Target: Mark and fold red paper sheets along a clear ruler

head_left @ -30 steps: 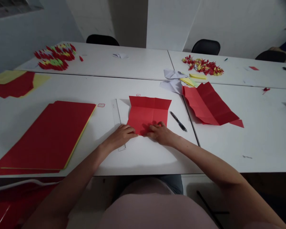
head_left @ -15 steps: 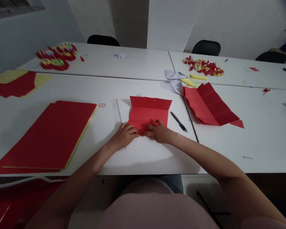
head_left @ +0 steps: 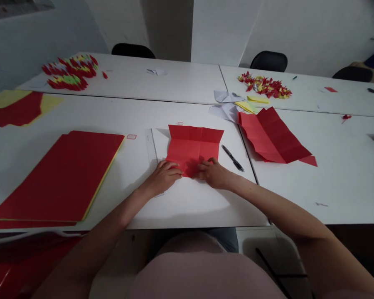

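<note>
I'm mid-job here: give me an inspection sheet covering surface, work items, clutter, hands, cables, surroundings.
Surface: white tables, visible seams.
Work items: creased red sheet, far flap angled up; ruler left, black pen right.
Clutter: red paper stack, second creased sheet, colourful folded-paper pile.
Hands: left hand and right hand at the red sheet's near edge; pinch unclear.
Cables: pale strip below the table edge, lower left; cannot tell if cable.
Surroundings: black chairs beyond, pale wall.
</note>
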`<move>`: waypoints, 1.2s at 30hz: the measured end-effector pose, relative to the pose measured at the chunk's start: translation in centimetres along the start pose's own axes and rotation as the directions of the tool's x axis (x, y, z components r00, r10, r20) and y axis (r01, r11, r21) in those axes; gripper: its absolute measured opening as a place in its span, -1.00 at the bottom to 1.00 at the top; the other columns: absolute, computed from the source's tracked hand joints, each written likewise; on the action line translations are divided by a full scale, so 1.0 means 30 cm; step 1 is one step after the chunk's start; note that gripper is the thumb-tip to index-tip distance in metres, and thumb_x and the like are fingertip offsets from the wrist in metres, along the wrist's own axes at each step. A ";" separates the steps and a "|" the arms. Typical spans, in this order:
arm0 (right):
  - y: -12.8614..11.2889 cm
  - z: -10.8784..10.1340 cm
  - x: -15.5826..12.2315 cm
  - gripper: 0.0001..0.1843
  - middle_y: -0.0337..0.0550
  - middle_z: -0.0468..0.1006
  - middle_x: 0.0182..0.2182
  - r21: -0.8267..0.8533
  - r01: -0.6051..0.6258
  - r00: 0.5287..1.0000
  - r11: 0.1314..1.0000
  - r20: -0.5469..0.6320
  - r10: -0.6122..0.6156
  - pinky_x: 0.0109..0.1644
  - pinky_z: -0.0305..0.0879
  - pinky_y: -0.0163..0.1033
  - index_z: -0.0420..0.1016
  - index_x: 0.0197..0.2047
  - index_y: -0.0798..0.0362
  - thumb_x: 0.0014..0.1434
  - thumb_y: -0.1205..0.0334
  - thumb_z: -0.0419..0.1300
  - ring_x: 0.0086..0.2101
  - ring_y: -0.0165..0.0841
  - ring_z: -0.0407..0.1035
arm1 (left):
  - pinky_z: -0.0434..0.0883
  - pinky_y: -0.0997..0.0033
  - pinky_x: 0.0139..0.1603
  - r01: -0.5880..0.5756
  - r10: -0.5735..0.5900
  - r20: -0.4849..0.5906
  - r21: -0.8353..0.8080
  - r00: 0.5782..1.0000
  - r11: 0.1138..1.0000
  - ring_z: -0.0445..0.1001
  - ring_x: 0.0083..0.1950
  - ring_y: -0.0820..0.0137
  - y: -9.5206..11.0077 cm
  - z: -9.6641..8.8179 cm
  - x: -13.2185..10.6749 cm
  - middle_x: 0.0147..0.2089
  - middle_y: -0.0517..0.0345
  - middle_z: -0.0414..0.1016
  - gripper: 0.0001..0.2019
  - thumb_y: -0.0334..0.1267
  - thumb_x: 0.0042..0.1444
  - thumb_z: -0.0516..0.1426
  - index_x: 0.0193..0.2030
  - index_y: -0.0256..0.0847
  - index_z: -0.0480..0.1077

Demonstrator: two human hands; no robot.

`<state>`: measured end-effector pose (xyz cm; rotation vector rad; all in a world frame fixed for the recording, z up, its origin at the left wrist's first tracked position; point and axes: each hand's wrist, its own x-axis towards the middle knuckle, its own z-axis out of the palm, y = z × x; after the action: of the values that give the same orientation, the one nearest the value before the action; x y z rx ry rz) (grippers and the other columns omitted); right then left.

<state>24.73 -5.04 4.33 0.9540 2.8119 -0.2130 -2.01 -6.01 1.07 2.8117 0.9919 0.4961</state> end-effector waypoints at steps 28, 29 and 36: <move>0.100 0.043 -0.294 -0.67 0.00 0.54 -0.08 0.004 -0.134 0.976 0.991 -0.174 0.133 0.10 0.10 0.04 0.66 -0.19 -0.02 0.15 0.50 0.14 0.01 -0.13 0.31 | 0.17 0.01 0.19 0.021 -0.020 0.017 -0.043 1.000 0.999 0.41 0.10 0.21 0.011 -0.006 0.016 -0.07 0.21 0.64 -0.65 -0.51 0.21 0.00 -0.18 -0.04 0.56; 0.090 0.043 -0.281 -0.69 0.02 0.54 -0.08 0.003 -0.134 0.971 0.991 -0.199 0.132 0.09 0.11 0.04 0.65 -0.18 0.00 0.16 0.49 0.14 0.00 -0.13 0.32 | 0.18 0.01 0.19 0.027 -0.027 0.006 -0.039 1.000 0.999 0.42 0.08 0.22 0.018 -0.008 0.020 -0.09 0.19 0.63 -0.66 -0.51 0.20 0.00 -0.18 -0.05 0.55; -0.024 0.100 -0.072 -0.62 0.03 0.53 -0.05 0.093 -0.030 0.949 0.995 -0.309 0.058 0.03 0.24 -0.07 0.53 0.14 0.03 0.30 0.39 0.10 -0.05 -0.17 0.32 | 0.14 -0.04 0.18 0.177 -0.176 -0.038 0.031 0.984 0.984 0.43 0.02 0.19 0.089 0.019 0.076 -0.16 0.13 0.57 -0.90 -0.32 0.21 0.11 -0.24 -0.11 0.47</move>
<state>26.30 -7.44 1.90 1.1617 3.0833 -0.1961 1.43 -6.66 1.74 2.7180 1.2536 0.5126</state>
